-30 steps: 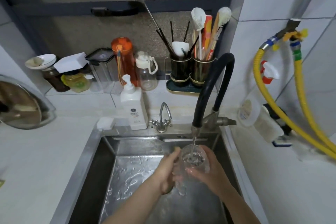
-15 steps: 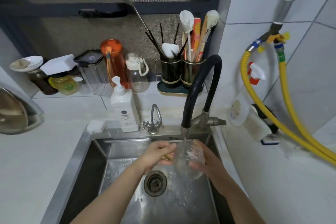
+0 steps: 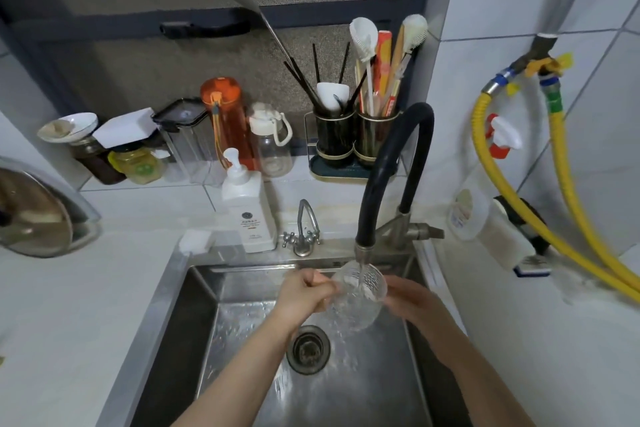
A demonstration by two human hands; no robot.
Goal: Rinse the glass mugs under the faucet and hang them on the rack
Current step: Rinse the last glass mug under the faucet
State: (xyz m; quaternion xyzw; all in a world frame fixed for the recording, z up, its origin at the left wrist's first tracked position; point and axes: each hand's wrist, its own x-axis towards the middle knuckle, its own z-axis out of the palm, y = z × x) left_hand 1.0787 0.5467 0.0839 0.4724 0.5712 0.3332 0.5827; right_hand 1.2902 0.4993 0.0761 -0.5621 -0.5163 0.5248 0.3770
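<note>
While water runs: your mug (image 3: 358, 295) sits under the faucet (image 3: 391, 177), frame centre.
Left hand (image 3: 304, 295): curled round its left side.
Right hand (image 3: 412, 302): cups its right side.

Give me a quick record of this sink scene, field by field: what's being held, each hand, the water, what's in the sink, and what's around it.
item held: glass mug, tilted, mouth up toward the spout
left hand: grip on the mug's left side, fingers curled at the handle
right hand: holds the mug's right side
faucet: black hose spout, water running into the mug
sink: steel, wet, drain strainer below the mug
behind sink: soap pump bottle, small tap
rack: not in view
</note>
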